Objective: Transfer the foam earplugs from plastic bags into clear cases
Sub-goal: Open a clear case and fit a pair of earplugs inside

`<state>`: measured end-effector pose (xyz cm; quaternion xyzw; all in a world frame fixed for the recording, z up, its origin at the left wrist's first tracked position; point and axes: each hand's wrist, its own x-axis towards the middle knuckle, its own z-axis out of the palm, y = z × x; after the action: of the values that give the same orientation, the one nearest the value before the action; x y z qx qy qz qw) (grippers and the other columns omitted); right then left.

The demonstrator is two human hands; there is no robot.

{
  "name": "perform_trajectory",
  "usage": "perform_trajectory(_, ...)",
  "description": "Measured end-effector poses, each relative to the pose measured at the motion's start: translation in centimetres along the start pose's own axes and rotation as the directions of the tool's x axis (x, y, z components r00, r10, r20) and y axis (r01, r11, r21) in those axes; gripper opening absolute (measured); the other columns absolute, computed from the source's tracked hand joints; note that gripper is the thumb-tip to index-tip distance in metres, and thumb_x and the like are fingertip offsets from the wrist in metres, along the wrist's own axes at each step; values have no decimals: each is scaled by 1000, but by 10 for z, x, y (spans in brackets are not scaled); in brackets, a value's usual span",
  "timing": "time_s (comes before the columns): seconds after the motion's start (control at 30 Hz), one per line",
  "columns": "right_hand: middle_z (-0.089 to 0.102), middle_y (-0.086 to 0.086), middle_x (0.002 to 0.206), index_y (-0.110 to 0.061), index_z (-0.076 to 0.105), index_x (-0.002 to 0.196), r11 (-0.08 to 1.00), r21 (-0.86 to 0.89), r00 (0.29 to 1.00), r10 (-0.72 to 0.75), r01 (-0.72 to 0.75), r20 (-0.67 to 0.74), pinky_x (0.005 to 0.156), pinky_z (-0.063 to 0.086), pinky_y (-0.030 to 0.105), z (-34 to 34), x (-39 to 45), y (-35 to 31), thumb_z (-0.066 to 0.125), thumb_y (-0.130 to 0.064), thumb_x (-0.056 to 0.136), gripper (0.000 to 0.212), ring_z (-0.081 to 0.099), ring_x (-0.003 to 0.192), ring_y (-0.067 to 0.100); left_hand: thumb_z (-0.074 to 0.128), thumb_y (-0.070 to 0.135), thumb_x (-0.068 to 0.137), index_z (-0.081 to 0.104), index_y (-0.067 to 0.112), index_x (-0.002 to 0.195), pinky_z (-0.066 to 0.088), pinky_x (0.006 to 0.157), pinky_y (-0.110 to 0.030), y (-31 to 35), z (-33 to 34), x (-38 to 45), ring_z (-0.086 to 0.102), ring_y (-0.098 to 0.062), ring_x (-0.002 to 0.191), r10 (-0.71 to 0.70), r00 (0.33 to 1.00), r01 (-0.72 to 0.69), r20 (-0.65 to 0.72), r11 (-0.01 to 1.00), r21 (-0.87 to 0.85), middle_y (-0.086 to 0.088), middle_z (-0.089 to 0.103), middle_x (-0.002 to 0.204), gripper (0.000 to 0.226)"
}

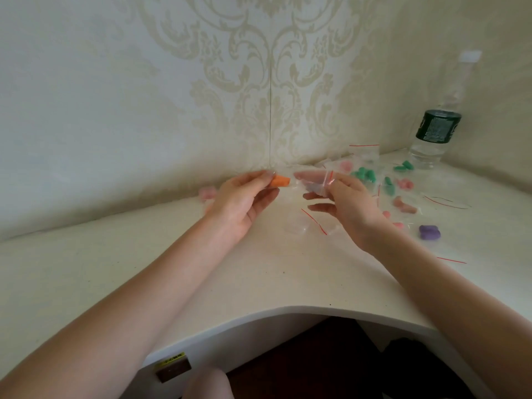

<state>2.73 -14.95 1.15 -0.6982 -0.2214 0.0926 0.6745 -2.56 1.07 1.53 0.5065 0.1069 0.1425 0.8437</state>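
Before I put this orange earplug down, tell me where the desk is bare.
Bare: the near desk between your forearms, up to its curved front edge, and the wide stretch left of the left hand. Crowded: right of the right hand, with bagged green earplugs, a purple earplug, and a clear water bottle.

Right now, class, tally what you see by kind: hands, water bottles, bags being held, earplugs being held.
Hands: 2, left hand and right hand
Water bottle: 1
Held plastic bag: 1
Held orange earplug: 1
Total: 5

A cream corner desk (259, 283) carries bagged earplugs (365, 174), a clear case (298, 223) — and a water bottle (434, 133).
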Motion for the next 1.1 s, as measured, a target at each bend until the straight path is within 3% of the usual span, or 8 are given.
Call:
perform_trajectory(0.1, 65, 1, 110, -16, 69, 105, 985, 108, 989, 124, -131, 76, 73, 53, 27, 2, 0, 1, 34, -20, 101, 35, 64, 84, 18, 67, 10, 86, 66, 9, 82, 51, 57, -16, 0, -2, 0, 58, -4, 57, 167, 983, -147, -69, 960, 237, 4, 66, 62, 5)
perform_trajectory(0.2, 65, 6, 108, -11, 66, 114, 982, 101, 986, 149, -156, 78, 67, 53, 22, 4, 0, 3, 52, -19, 97, 24, 67, 76, 16, 72, 10, 82, 67, 9, 80, 51, 59, -17, 0, -4, -2, 57, -2, 55, 443, 894, -401, 62, 732, 550, 3, 63, 63, 6)
perform_trajectory(0.3, 69, 6, 106, -10, 64, 116, 989, 63, 987, 130, -136, 98, 64, 53, 19, 5, -1, 4, 61, -14, 91, 26, 69, 74, 14, 73, 8, 80, 68, 15, 76, 45, 60, -14, -3, 0, -4, 58, 1, 58, 529, 821, -522, 217, 540, 660, 10, 64, 64, 9)
perform_trajectory(0.5, 70, 6, 93, -10, 65, 113, 989, 71, 989, 120, -126, 88, 50, 48, 16, 7, -2, 4, 65, -12, 88, 24, 68, 68, 13, 67, 4, 85, 63, 18, 77, 55, 66, -25, -12, 2, -3, 61, -6, 62, 441, 862, -496, 250, 634, 593, 2, 65, 69, 17)
perform_trajectory(0.73, 69, 9, 83, -8, 65, 99, 996, 80, 998, 30, -34, 50, 61, 55, 20, 3, 3, 1, 52, 9, 91, 23, 66, 60, 13, 47, 8, 98, 49, 12, 85, 57, 67, -28, -12, -4, 7, 69, -18, 79, 379, 924, -351, 55, 779, 519, -9, 70, 86, 14)
perform_trajectory(0.9, 58, 6, 77, -18, 66, 102, 999, -29, 998, 16, -14, 53, 58, 54, 22, 5, 3, 5, 38, 13, 91, 43, 58, 55, 10, 63, 9, 89, 53, 10, 90, 57, 72, -25, -8, -1, 3, 68, -10, 72, 349, 934, -350, 84, 832, 430, -7, 71, 81, 10)
perform_trajectory(1.0, 61, 6, 80, -15, 64, 112, 1000, -5, 999, 21, -20, 47, 60, 55, 22, 3, 3, 5, 39, 8, 94, 39, 61, 57, 10, 71, 3, 81, 58, 8, 97, 56, 74, -23, -3, 2, -2, 69, -13, 82, 244, 962, -271, 120, 907, 323, -7, 73, 87, 21)
perform_trajectory(1.1, 65, 8, 87, -19, 64, 106, 998, 70, 1000, -6, 5, 7, 64, 56, 21, 1, 3, 3, 39, 5, 98, 36, 66, 64, 10, 70, -7, 79, 59, 8, 93, 57, 74, -23, -3, 0, -3, 69, -15, 81, 232, 970, -243, 74, 910, 336, -10, 72, 90, 23)
